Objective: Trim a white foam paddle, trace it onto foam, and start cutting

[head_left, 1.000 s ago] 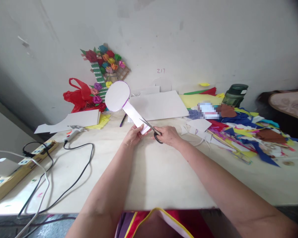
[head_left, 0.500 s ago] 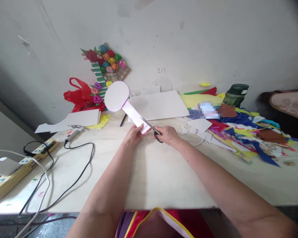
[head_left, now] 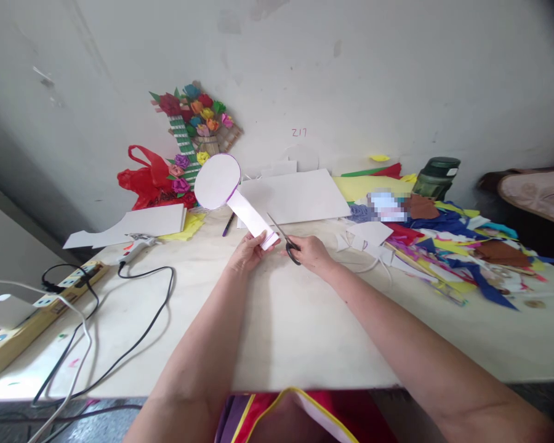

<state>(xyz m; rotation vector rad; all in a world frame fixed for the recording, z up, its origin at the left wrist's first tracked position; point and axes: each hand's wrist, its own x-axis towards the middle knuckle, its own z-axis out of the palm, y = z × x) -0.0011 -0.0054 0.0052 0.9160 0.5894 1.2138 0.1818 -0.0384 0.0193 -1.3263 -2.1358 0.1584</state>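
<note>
We hold the cutout (head_left: 242,208) in our left hand (head_left: 246,253) and scissors (head_left: 292,244) in our right hand (head_left: 313,253), blades beside the cutout, not across it.

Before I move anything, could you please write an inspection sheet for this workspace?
Surface: pale tabletop, coloured specks at left.
In hand: white paper cutout, scissors.
Clutter: coloured scraps heaped at right, red plastic bag at back left.
Hands: left hand pinches the cutout; right hand holds the scissors beside it.
Cables: black cord looped on the left; white cord crossing the power strip.
Surroundings: grey wall marked 217, paper flowers against it; green bottle at the back right.
</note>
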